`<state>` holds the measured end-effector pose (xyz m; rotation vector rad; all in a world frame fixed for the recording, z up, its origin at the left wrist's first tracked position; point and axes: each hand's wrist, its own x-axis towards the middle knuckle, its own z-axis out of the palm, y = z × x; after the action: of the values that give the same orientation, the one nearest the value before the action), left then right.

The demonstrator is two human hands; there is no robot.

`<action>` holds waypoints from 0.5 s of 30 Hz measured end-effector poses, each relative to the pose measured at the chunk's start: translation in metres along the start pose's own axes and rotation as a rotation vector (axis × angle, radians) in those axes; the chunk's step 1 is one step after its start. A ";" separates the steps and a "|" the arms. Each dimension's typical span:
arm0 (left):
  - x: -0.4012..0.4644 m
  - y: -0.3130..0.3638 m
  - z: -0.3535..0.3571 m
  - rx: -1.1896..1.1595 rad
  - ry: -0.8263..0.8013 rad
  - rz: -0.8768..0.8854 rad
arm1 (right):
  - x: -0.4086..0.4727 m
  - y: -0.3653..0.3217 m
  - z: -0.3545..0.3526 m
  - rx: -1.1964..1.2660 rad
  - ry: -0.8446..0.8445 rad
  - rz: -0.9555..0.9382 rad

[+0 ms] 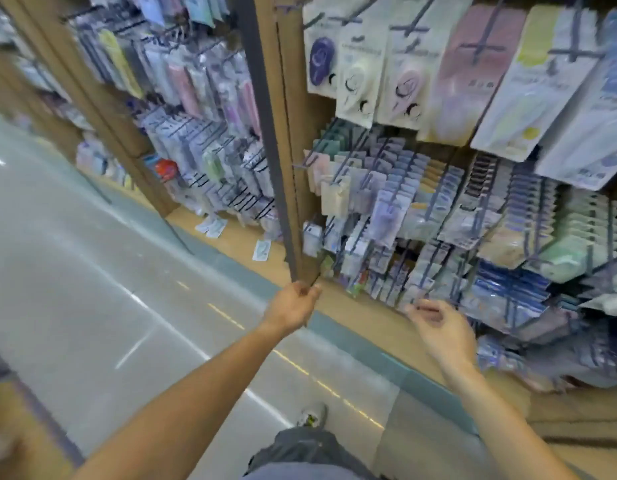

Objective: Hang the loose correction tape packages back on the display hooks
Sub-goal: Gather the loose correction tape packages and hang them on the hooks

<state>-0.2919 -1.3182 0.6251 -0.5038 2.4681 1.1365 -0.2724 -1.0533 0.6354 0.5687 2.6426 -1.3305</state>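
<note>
Both bare forearms reach up from the bottom of the frame toward a wooden display stand hung with stationery. The left hand (293, 306), at centre frame, extends on a long, nearly straight arm; its fingers curl around the lower end of the dark grey vertical edge strip (265, 133) of the brown wooden display panel (289, 150), with the thumb closing toward the fingertips. Whether it also holds a package cannot be told through the blur.

The right hand (438, 327), lower right of centre, is raised with the wrist bent and the fingers loosely curled, thumb and forefinger narrowed toward each other just beside the lowest row of small pale blue and white carded correction tape packages (424, 282) hanging on thin dark metal display hooks (435, 199). Nothing is clearly caught between its fingers; the blur leaves this uncertain.

Three loose pale blister packages lie flat on the light wooden base ledge (237, 244) left of the panel: two (211, 226) close together and one (262, 250) nearer the left hand. Large white, pink and yellow hanging cards (438, 71) fill the upper right of the frame. A grey glossy floor (75, 271) covers the left of the frame, and a grey shoe (312, 417) shows at bottom centre.
</note>
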 end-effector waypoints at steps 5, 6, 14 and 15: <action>-0.073 -0.170 -0.006 0.058 0.060 -0.388 | -0.025 0.047 0.101 -0.267 -0.438 0.007; -0.091 -0.201 -0.008 0.048 0.075 -0.463 | -0.031 0.039 0.121 -0.304 -0.504 -0.036; -0.238 -0.399 -0.002 -0.010 0.086 -0.832 | -0.069 -0.089 0.272 -0.343 -0.765 -0.336; -0.248 -0.422 0.001 -0.045 0.084 -0.867 | -0.069 -0.100 0.288 -0.358 -0.778 -0.351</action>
<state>0.1191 -1.5349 0.4714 -1.4627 1.9080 0.7940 -0.2627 -1.3550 0.5558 -0.4060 2.2526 -0.8433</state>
